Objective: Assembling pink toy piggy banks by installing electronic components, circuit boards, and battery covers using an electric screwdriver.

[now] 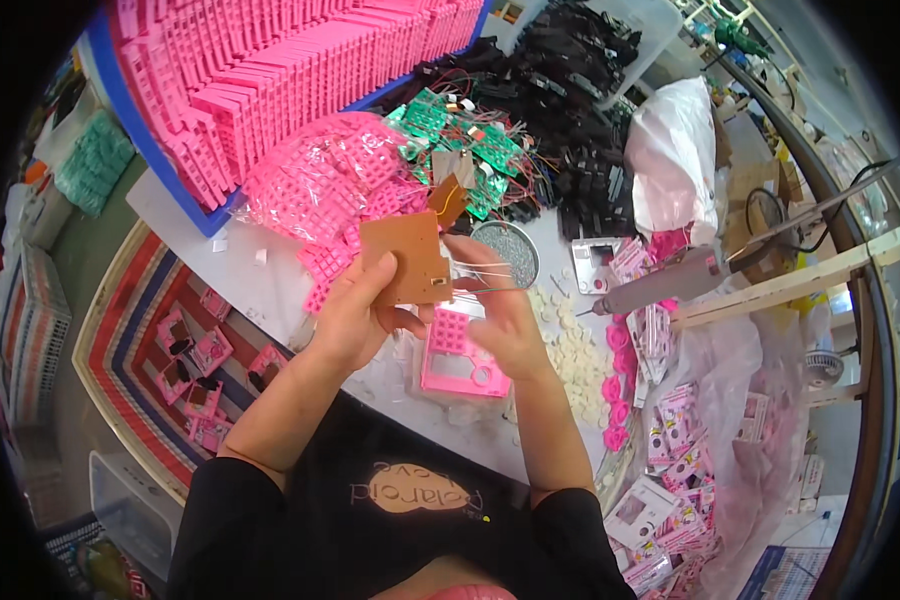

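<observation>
My left hand grips a brown circuit board by its edge, thumb on its face, above the table. White wires run from the board's right side to my right hand, whose curled fingers close around them; the fingertips are partly hidden. A smaller brown board with a yellow wire shows just beyond the larger one. Below both hands lies a pink plastic casing with a pink button grid in it.
Bagged pink grids, green circuit boards and black parts crowd the back. A round dish of small metal pieces stands beside white parts. An electric screwdriver hangs at right. A striped bin holds pink assemblies at left.
</observation>
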Demonstrator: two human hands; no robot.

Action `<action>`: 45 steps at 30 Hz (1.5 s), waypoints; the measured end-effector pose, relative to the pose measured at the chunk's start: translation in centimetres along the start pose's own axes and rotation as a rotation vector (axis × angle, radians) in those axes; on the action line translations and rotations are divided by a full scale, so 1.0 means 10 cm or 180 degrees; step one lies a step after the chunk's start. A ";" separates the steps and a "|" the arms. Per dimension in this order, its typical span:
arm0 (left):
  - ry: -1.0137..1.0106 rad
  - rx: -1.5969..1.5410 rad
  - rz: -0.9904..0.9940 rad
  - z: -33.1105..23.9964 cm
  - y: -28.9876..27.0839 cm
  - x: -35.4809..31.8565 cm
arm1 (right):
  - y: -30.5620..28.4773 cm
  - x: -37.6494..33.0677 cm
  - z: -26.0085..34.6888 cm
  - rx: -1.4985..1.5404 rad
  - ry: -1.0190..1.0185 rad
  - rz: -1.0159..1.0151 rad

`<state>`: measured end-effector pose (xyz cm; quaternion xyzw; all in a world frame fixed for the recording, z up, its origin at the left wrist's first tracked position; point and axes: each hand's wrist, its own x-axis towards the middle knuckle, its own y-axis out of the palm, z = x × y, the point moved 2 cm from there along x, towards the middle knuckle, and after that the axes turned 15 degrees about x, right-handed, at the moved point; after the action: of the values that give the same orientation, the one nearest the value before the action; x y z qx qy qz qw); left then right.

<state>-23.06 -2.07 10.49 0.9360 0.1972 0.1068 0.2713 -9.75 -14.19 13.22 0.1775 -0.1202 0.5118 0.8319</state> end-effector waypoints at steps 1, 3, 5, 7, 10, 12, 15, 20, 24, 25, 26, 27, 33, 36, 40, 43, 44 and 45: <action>-0.0024 0.0183 -0.0060 0.04 0.04 0.00 | -0.02 -0.03 0.01 0.0419 0.0053 -0.0180; 0.0039 0.0649 -0.0185 0.08 0.12 0.04 | -0.14 -0.07 0.01 0.0678 0.0406 -0.0492; 0.0229 0.1238 -0.0383 0.14 0.19 0.03 | -0.10 -0.11 0.14 0.0333 0.0680 -0.0748; 0.0313 0.1584 -0.0124 0.13 0.20 0.01 | -0.15 -0.18 0.16 0.0284 0.0570 -0.0907; 0.0197 0.2058 -0.0004 0.13 0.17 -0.12 | -0.27 -0.41 0.10 0.0402 0.0472 -0.0916; 0.0141 0.2136 0.0096 0.16 0.19 -0.11 | -0.46 -0.67 0.15 0.0274 0.0411 -0.1002; 0.0039 0.2227 0.0138 0.14 0.12 -0.20 | -0.78 -1.14 0.23 0.0574 0.0427 -0.0888; -0.0170 0.2541 0.0537 -0.08 0.25 -0.20 | -1.51 -1.79 0.92 0.0105 0.2299 -0.0739; -0.0299 0.3468 0.1227 -0.11 0.42 -0.12 | -1.50 -1.70 1.22 -0.2730 0.0855 -0.0724; -0.0327 0.3667 0.1235 -0.06 0.40 -0.13 | -1.34 -1.42 1.24 -0.2819 0.0418 -0.0442; -0.0377 0.3610 0.1292 -0.08 0.42 -0.12 | -1.20 -1.23 1.20 -0.2582 0.0472 0.0136; -0.0394 0.3582 0.1378 -0.09 0.47 -0.12 | -1.07 -1.12 1.12 -0.2325 0.0479 0.0667; -0.0036 0.3291 0.1800 0.03 0.61 -0.21 | -0.57 -0.67 0.49 -0.1528 0.0529 0.1825; -0.0091 0.3578 0.1973 0.14 0.54 -0.30 | -0.53 -0.60 0.41 -0.1211 0.0591 0.2057; -0.0579 0.3561 0.1923 0.28 0.43 -0.36 | -0.53 -0.70 0.26 -0.0149 0.1176 0.1647; -0.0752 0.3423 0.1590 0.35 0.39 -0.37 | -0.51 -0.79 0.14 0.0477 0.1620 0.1293; -0.0758 0.3433 0.1542 0.35 0.39 -0.38 | -0.50 -0.83 0.10 0.0520 0.1592 0.1160; -0.0764 0.3441 0.1494 0.34 0.40 -0.37 | -0.49 -0.86 0.06 0.0560 0.1567 0.1026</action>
<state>-24.13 -8.36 9.50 0.9653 -0.0203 -0.0579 -0.2537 -9.22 -23.45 9.60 0.0982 0.1032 0.6732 0.7256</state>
